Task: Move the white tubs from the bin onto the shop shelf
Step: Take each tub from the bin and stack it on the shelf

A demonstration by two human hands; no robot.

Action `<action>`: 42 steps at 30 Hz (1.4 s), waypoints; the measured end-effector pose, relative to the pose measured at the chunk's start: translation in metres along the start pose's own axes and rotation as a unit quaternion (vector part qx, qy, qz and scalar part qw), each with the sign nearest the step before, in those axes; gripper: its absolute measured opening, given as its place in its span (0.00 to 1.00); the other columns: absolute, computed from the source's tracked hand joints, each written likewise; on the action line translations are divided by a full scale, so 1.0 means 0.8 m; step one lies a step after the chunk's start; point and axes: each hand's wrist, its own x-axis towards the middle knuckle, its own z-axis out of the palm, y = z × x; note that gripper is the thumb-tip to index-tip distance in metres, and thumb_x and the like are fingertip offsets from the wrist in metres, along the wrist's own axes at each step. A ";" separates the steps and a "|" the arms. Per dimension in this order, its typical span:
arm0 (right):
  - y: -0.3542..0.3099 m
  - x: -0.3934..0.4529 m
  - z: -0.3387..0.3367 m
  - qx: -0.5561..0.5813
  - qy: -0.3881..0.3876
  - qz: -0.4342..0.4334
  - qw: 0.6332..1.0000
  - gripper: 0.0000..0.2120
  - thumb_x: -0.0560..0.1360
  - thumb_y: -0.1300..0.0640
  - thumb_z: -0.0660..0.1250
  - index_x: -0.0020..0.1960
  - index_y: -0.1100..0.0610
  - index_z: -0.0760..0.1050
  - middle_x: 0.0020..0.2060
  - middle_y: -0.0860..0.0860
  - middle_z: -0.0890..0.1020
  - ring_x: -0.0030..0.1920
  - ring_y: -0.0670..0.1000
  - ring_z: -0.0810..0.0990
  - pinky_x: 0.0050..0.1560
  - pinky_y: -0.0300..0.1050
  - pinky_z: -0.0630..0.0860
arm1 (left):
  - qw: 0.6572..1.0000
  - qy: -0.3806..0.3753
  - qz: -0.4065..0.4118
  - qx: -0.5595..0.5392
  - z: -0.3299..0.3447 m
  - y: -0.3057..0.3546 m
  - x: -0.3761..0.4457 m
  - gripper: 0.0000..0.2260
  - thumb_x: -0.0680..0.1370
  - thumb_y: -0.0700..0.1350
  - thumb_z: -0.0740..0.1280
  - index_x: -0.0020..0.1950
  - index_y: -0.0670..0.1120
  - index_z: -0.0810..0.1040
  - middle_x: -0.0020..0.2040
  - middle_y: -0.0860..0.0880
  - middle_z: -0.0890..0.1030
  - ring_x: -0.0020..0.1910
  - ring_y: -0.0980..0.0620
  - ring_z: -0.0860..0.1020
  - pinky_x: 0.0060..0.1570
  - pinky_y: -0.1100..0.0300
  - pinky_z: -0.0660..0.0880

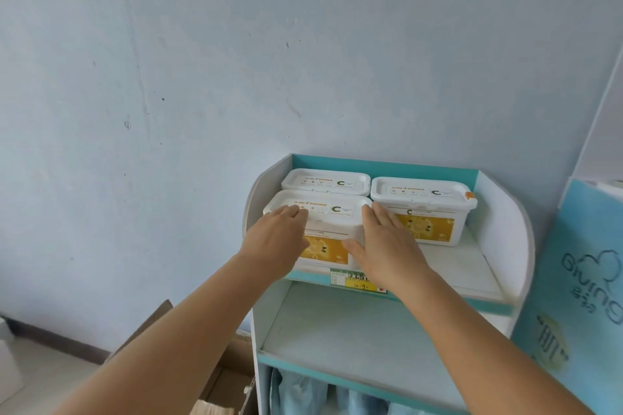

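Three white tubs with yellow labels stand on the top shelf (472, 274) of a white and teal shop unit. The front left tub (332, 224) sits at the shelf's front edge, and both my hands grip it. My left hand (276, 239) lies over its left end and my right hand (387, 246) presses its right end, thumb across the front. A second tub (325, 183) stands behind it. The third tub (423, 209), with an orange clip, stands at the back right. The bin is not identifiable in view.
A bare lower shelf (354, 337) lies under the top one, with blue packets (303, 394) below that. A blue printed board (580, 296) leans at the right. An open cardboard box (219, 381) stands on the floor at the lower left. A pale blue wall is behind.
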 end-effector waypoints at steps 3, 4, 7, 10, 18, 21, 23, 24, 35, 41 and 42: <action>0.000 -0.039 -0.003 -0.015 -0.010 -0.004 1.000 0.36 0.80 0.42 0.54 0.78 0.56 0.41 0.78 0.51 0.43 0.77 0.52 0.42 0.75 0.48 0.46 | 0.999 -0.004 0.033 0.003 -0.001 0.023 -0.032 0.24 0.80 0.49 0.60 0.75 0.45 0.59 0.73 0.50 0.65 0.72 0.51 0.62 0.68 0.58 0.62; 0.002 -0.053 -0.002 -0.016 -0.010 -0.002 1.000 0.36 0.80 0.42 0.54 0.78 0.56 0.40 0.78 0.51 0.43 0.77 0.52 0.42 0.75 0.49 0.45 | 0.999 -0.005 0.040 0.002 -0.001 0.032 -0.043 0.25 0.80 0.49 0.60 0.75 0.45 0.58 0.74 0.50 0.64 0.73 0.51 0.61 0.69 0.58 0.60; 0.013 -0.103 0.004 -0.019 -0.019 0.015 1.000 0.36 0.80 0.43 0.54 0.78 0.56 0.40 0.78 0.51 0.43 0.77 0.52 0.40 0.77 0.50 0.45 | 0.998 -0.014 0.064 -0.012 0.005 0.062 -0.082 0.24 0.81 0.49 0.59 0.75 0.45 0.58 0.74 0.49 0.63 0.73 0.51 0.60 0.70 0.58 0.58; 0.032 -0.158 0.016 -0.028 -0.047 0.042 0.998 0.35 0.80 0.43 0.53 0.77 0.56 0.39 0.78 0.51 0.42 0.77 0.51 0.39 0.76 0.49 0.44 | 0.994 -0.052 0.099 -0.018 0.023 0.095 -0.119 0.27 0.81 0.51 0.57 0.77 0.44 0.52 0.77 0.48 0.57 0.76 0.50 0.54 0.73 0.58 0.51; 0.101 -0.308 0.050 -0.016 -0.117 0.146 0.982 0.34 0.81 0.44 0.53 0.77 0.56 0.39 0.78 0.51 0.42 0.77 0.51 0.40 0.75 0.48 0.42 | 0.977 -0.119 0.169 -0.055 0.086 0.195 -0.201 0.28 0.81 0.53 0.56 0.77 0.44 0.52 0.77 0.48 0.57 0.75 0.49 0.55 0.72 0.57 0.52; 0.132 -0.358 0.063 -0.015 -0.136 0.188 0.973 0.34 0.81 0.44 0.53 0.77 0.56 0.40 0.78 0.51 0.43 0.77 0.52 0.41 0.76 0.49 0.43 | 0.967 -0.145 0.200 -0.061 0.109 0.236 -0.225 0.28 0.82 0.53 0.56 0.77 0.44 0.51 0.77 0.47 0.56 0.76 0.49 0.54 0.73 0.57 0.51; 0.153 -0.390 0.071 -0.015 -0.145 0.211 0.967 0.34 0.80 0.44 0.54 0.78 0.57 0.41 0.78 0.52 0.45 0.77 0.53 0.43 0.76 0.49 0.45 | 0.960 -0.161 0.218 -0.075 0.126 0.264 -0.240 0.28 0.81 0.52 0.56 0.77 0.44 0.51 0.77 0.47 0.56 0.76 0.49 0.54 0.73 0.57 0.50; 0.165 -0.407 0.073 -0.012 -0.148 0.225 0.963 0.34 0.80 0.44 0.55 0.78 0.57 0.43 0.78 0.52 0.47 0.77 0.53 0.44 0.76 0.49 0.46 | 0.955 -0.170 0.229 -0.081 0.135 0.281 -0.248 0.28 0.81 0.52 0.56 0.78 0.44 0.51 0.77 0.48 0.56 0.76 0.49 0.54 0.73 0.58 0.50; 0.315 -0.537 0.101 0.036 -0.184 0.324 0.927 0.32 0.81 0.47 0.55 0.78 0.56 0.44 0.78 0.52 0.48 0.78 0.52 0.47 0.75 0.48 0.48 | 0.918 -0.283 0.265 -0.080 0.227 0.457 -0.289 0.28 0.82 0.52 0.56 0.77 0.44 0.51 0.76 0.47 0.58 0.75 0.48 0.57 0.73 0.55 0.54; 0.386 -0.591 0.129 0.070 -0.225 0.372 0.898 0.32 0.81 0.47 0.54 0.78 0.56 0.43 0.78 0.53 0.48 0.78 0.53 0.47 0.76 0.49 0.50 | 0.908 -0.325 0.251 -0.084 0.279 0.533 -0.288 0.27 0.82 0.51 0.56 0.78 0.46 0.50 0.77 0.49 0.57 0.75 0.49 0.57 0.72 0.55 0.57; 0.395 -0.597 0.137 0.078 -0.226 0.383 0.892 0.32 0.81 0.47 0.54 0.78 0.56 0.43 0.78 0.53 0.49 0.77 0.53 0.47 0.76 0.49 0.50 | 0.905 -0.332 0.251 -0.085 0.290 0.543 -0.287 0.28 0.82 0.51 0.57 0.78 0.47 0.50 0.77 0.49 0.58 0.75 0.49 0.57 0.72 0.55 0.57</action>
